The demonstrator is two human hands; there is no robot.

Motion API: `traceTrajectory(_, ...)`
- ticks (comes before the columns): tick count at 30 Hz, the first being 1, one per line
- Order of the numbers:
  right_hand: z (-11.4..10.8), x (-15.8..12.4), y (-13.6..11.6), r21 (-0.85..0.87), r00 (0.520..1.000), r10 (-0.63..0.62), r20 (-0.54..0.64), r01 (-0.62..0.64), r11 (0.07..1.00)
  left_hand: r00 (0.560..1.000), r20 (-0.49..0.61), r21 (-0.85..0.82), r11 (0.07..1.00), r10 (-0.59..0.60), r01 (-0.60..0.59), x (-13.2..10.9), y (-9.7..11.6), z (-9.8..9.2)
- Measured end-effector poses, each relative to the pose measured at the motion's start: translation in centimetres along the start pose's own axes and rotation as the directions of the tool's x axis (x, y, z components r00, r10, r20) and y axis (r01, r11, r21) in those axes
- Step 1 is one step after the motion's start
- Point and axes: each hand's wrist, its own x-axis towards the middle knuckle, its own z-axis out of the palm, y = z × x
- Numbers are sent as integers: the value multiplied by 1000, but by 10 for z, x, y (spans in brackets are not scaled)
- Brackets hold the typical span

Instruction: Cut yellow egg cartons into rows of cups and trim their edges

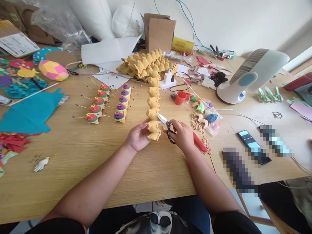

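My left hand [138, 136] grips the near end of a long yellow egg-carton strip [153, 103], its thumb on the left edge. The strip is a single row of bumps pointing away from me. In my right hand [181, 134] is a pair of scissors [164, 120] with black handles. The blade tips touch or nearly touch the strip's right edge, just beyond my left hand. To the left stand two painted caterpillars cut from carton: a red and green one [98, 100] with cotton swabs stuck in its sides, and a purple one [122, 102].
Yellow egg cartons [143, 65] are stacked at the back. A white fan [243, 78], a red cup [180, 97], clay bags [211, 118] and a red-handled tool [201, 142] lie to the right. A phone [253, 146] is near the right edge. Blue felt [31, 110] covers the left.
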Motion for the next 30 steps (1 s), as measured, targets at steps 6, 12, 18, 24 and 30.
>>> traceTrajectory(6, 3, 0, 2, -113, 999, -25, -32, 21, 993, 999, -44, -6, 1000, 4, -4, 0, 1, 2)
traceTrajectory(12, 4, -2, 0, -182, 998, -30, -51, 20, 983, 999, -52, -19, 1000, 5, -6, 0, 0, 4)
traceTrajectory(18, 6, -1, 0, -139, 1000, 18, -17, -20, 990, 999, -36, -16, 1000, 7, -7, 0, 0, 2)
traceTrajectory(24, 2, -2, 1, 40, 983, 173, -65, -170, 985, 998, -59, -34, 999, 11, -13, 1, 0, -2)
traceTrajectory(30, 0, 0, -3, 28, 999, 25, -38, -24, 999, 999, -34, -12, 1000, 13, -14, 1, 0, -4)
